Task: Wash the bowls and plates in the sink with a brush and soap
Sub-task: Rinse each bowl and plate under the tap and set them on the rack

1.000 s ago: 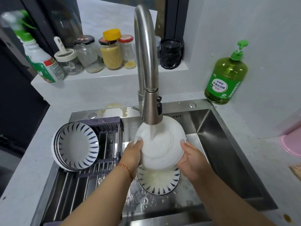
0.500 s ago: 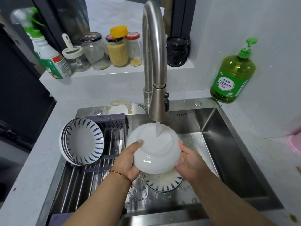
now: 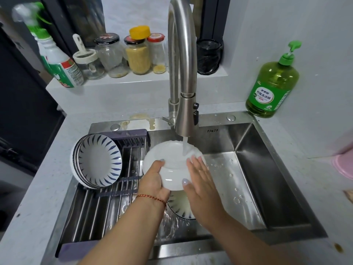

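A white bowl [image 3: 172, 163] is held bottom-up under the running tap [image 3: 183, 77]. My left hand [image 3: 154, 180] grips its left rim, thumb on the outside. My right hand [image 3: 198, 175] lies flat on the bowl's right side with straight fingers, in the water stream. Below them a blue-striped bowl [image 3: 181, 206] sits on the sink [image 3: 248, 169] floor, partly hidden by both hands. Several striped bowls [image 3: 97, 161] stand on edge on the drying rack [image 3: 107, 207]. No brush is in view.
A green dish soap pump bottle [image 3: 273, 87] stands on the counter at the back right. Jars [image 3: 137, 54] and a spray bottle [image 3: 61, 66] line the ledge behind the tap. A pink object [image 3: 343, 165] sits at the right edge.
My right hand let go of the bowl's right rim and now lies flat on its outside. The bowl moved slightly left and down under the stream.
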### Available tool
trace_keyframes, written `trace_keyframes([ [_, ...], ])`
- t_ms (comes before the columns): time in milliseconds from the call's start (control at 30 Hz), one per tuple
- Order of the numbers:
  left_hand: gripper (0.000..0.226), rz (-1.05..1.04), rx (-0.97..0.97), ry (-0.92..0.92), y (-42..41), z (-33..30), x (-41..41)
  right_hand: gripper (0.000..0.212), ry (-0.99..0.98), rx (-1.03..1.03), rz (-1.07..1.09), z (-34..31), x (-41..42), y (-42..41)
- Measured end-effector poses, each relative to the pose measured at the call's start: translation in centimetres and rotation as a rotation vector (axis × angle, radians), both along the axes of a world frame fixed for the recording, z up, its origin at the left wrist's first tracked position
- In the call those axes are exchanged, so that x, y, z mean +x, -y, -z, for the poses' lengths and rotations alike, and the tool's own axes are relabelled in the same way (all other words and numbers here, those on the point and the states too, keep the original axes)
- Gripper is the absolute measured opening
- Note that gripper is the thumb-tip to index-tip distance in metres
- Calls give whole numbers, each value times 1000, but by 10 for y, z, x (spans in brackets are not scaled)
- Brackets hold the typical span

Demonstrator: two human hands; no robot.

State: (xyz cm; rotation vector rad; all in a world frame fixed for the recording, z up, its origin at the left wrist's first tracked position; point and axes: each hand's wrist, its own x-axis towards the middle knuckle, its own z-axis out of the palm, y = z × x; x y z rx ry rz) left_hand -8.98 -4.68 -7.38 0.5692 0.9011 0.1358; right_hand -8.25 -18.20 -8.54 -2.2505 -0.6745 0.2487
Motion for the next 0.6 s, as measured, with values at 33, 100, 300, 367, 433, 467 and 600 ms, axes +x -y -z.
trace_keyframes([
  [33, 37, -2, 4, -23, 0, 1, -1, 73, 9, -23, -11, -2, -2, -1],
  [100, 40, -3, 12, -45, -1, 3, -3, 74, 42, -63, -26, -3, -2, 1],
  [300, 33, 53, 167, -48, 0, 0, -13, 52, -63, -125, -29, -12, 31, -3],
  [367, 31, 85, 225, -51, 2, -4, -17, 50, -59, -174, -46, -16, 50, -11],
  [433, 31, 122, 267, -56, 1, -7, -21, 48, -134, -187, -39, -18, 69, -23],
  [467, 31, 140, 290, -61, -1, -8, -24, 46, -192, -189, -40, -20, 77, -29],
  [600, 31, 220, 367, -49, -6, -8, -34, 51, -331, -254, -135, -29, 88, -54],
])
